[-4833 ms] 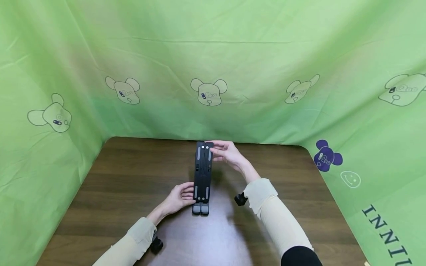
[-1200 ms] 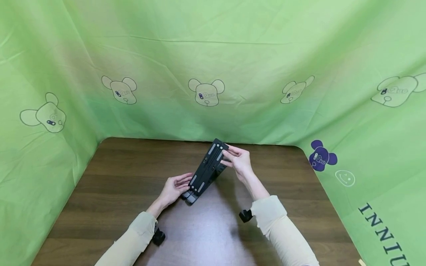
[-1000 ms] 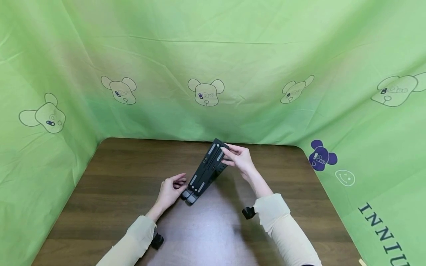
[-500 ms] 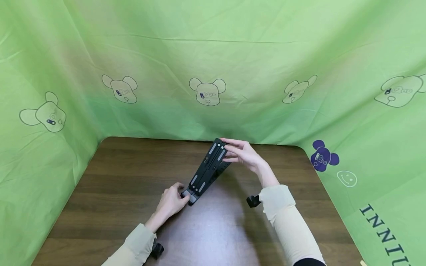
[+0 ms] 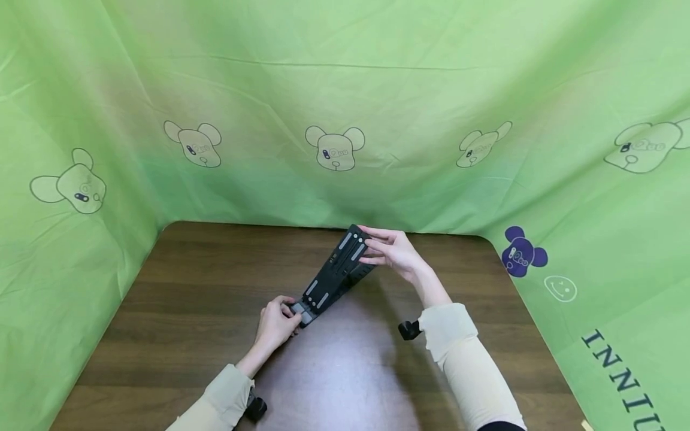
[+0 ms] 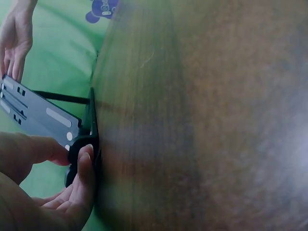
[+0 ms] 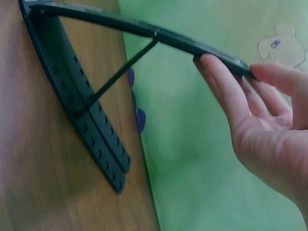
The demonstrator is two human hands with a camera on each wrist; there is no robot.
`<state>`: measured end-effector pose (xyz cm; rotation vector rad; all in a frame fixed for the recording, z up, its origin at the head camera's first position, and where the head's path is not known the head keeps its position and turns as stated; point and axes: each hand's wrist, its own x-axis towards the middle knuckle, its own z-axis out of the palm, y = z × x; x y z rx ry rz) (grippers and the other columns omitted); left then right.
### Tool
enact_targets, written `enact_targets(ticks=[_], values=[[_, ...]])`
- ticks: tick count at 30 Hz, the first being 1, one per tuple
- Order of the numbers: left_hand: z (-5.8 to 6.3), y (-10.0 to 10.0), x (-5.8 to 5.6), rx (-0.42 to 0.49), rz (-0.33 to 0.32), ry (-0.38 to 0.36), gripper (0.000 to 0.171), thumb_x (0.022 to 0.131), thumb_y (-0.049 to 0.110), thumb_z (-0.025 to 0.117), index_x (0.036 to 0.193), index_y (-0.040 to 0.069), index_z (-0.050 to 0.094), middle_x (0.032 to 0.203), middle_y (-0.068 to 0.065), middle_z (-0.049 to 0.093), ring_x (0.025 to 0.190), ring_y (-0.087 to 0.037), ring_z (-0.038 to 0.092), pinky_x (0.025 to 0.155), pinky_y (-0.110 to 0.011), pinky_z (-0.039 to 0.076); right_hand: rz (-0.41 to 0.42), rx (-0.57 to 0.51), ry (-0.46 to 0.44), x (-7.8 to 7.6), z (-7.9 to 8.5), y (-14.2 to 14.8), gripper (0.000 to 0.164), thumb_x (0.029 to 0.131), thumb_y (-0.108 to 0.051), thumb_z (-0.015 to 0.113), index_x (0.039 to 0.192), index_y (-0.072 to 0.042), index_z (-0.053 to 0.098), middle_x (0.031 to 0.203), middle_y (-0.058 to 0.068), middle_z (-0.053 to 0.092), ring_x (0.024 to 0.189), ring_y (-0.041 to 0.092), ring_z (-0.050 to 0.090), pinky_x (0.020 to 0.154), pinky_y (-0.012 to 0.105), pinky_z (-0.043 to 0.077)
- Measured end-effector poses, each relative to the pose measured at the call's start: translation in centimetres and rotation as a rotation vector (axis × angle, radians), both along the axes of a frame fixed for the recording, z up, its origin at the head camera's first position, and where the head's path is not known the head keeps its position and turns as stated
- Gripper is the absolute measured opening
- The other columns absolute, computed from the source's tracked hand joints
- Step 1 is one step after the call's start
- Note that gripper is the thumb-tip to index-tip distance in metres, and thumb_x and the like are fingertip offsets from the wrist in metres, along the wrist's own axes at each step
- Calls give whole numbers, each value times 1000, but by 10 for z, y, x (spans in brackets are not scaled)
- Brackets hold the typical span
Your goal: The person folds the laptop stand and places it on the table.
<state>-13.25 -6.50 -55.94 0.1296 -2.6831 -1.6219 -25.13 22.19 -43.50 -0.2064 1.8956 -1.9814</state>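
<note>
A black folding laptop stand [image 5: 335,273] with pale grip strips lies slanted on the table, its top plate raised at the far right end. My left hand [image 5: 274,326] pinches the near end at the grey-padded front lips [image 5: 305,313]; thumb and fingers close round them in the left wrist view. At the raised end, my right hand [image 5: 400,250] holds the plate's edge, thumb on top and fingers underneath. A thin strut [image 7: 126,67] joins the plate to the slotted base [image 7: 96,127] in the right wrist view. The base's far side is hidden in the head view.
The brown wooden table [image 5: 205,287] stretches out on both sides of the stand. Green cloth [image 5: 334,197] with bear drawings hangs behind and at both sides of it. Black wrist cameras [image 5: 256,409] sit below both sleeves.
The stand has turned from straight to slanting right. My left hand let go of its side and took the front lips, which shift slightly left. My right hand moved its grip along the upper edge.
</note>
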Motion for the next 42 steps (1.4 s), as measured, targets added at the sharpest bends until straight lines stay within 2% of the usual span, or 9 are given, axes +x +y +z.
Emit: enact_targets(ticks=[7,15,21,28,39,42], values=[[6,-3,-5,105,37,-30,37,86,-10,69,123,-14,71,75,-14,77,59,-24,80,56,-23,64,-51,-30,-4,11,4,-6,53,110,7,53,162,8,43,158,40,49,102,13,81,94,37,68],[7,-4,-8,171,45,-52,37,85,-13,66,121,-16,73,73,-10,73,57,-22,79,55,-29,65,-72,-50,-25,16,0,-4,53,111,6,53,163,6,43,162,38,46,104,15,80,97,37,68],[6,-6,-11,122,33,-31,36,85,-13,67,119,-15,75,73,-9,74,56,-20,79,53,-27,64,-95,-63,-25,21,-3,-2,53,111,6,54,162,6,43,165,35,45,106,13,78,99,38,67],[6,-7,-16,62,17,-17,37,85,-11,67,121,-14,76,75,-11,76,56,-20,79,53,-25,63,-147,-60,-8,29,-5,-3,54,109,7,56,162,3,45,159,34,53,103,13,79,101,40,66],[9,-9,-24,-8,-25,-4,35,88,-10,67,122,-14,76,75,-10,72,54,-16,76,53,-21,60,-210,-62,-6,38,-7,-6,54,109,10,55,162,2,46,156,36,55,102,16,79,94,33,68],[3,-12,-30,-33,-46,16,35,87,-8,67,120,-14,76,73,-7,69,53,-12,74,54,-21,58,-224,-60,0,42,-6,-6,54,109,10,54,162,3,46,157,39,51,102,15,79,93,32,68]])
